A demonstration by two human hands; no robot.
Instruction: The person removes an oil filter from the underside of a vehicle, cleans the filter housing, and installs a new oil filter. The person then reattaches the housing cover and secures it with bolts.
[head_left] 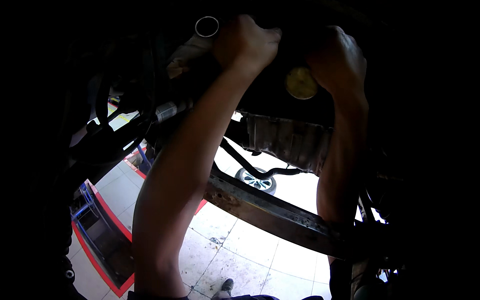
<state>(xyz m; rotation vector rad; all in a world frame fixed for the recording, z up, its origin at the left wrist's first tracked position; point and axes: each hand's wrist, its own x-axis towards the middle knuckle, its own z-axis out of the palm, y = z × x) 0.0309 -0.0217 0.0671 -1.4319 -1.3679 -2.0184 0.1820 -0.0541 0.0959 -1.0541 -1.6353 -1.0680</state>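
Note:
Both my arms reach up into a dark space among vehicle parts. My left hand [247, 45] is closed, knuckles upward, and shadow hides whatever its fingers grip. Just left of it is a pale ring [218, 26], apparently the rim of a round part. My right hand [341, 61] is also curled closed, its fingers lost in the dark. A round yellowish disc [301, 83] sits between the hands, right beside my right hand. I cannot tell whether that hand touches it.
A metal crossbeam [265, 215] runs between my forearms, below a ribbed, stained metal part [285, 140] and a bent black hose [245, 161]. Dark pipes crowd the left. Lower down are a tiled floor [245, 255], a wheel [257, 181], a red-edged recess [102, 240] and a shoe [227, 285].

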